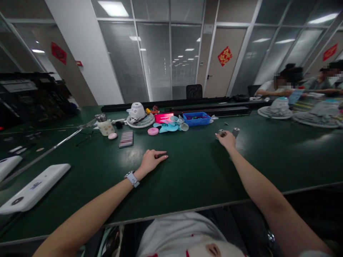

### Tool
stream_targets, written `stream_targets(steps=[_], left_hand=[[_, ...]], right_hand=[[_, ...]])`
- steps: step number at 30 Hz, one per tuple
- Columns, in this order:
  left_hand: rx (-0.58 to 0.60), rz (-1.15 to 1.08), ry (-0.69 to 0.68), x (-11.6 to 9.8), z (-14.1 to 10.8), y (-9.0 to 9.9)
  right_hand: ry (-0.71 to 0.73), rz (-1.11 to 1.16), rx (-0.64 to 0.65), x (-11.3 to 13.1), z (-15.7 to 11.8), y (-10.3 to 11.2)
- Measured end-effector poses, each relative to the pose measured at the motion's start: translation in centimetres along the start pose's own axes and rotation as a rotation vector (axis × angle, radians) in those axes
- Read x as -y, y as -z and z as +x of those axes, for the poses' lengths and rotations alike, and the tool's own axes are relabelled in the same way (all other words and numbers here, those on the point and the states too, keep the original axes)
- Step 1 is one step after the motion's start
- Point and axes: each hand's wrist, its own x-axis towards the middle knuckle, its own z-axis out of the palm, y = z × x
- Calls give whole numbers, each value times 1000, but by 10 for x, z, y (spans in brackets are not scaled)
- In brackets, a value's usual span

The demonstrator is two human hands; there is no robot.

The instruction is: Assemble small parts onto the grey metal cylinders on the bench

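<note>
My left hand [150, 161] rests on the green table [187, 178], holding nothing, its thumb and index finger stretched to the right and apart. Farther right, my right hand [226, 139] has its fingers closed round a small metal cylinder [221, 132], whose top shows past the fingertips. A second grey cylinder [235, 132] stands upright just right of that hand, partly behind it.
Along the back are a white fan housing [136, 111], blue fan blades [171, 125], a pink round box [153, 131], a blue tray [197, 119] and a bottle [105, 126]. White devices [37, 187] lie left. People sit far right.
</note>
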Motion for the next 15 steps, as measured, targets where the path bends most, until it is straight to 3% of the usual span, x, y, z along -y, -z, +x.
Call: stream_targets(steps=[3, 6, 8, 9, 11, 13, 15], left_hand=[[-44, -52, 56, -1, 1, 0], [-135, -128, 123, -1, 1, -1], [-186, -158, 151, -1, 2, -1], [-204, -165, 161, -1, 2, -2], [-225, -170, 174, 0, 2, -3], [-230, -176, 171, 2, 3, -3], [-238, -191, 152, 3, 2, -5]], right_hand=[[-29, 1, 57, -1, -2, -2], [-22, -4, -97, 17, -16, 0], [128, 13, -238, 39, -38, 3], [257, 42, -245, 53, -53, 4], [565, 138, -78, 81, -90, 1], [870, 216, 243, 106, -131, -7], [1069, 241, 505, 124, -165, -19]])
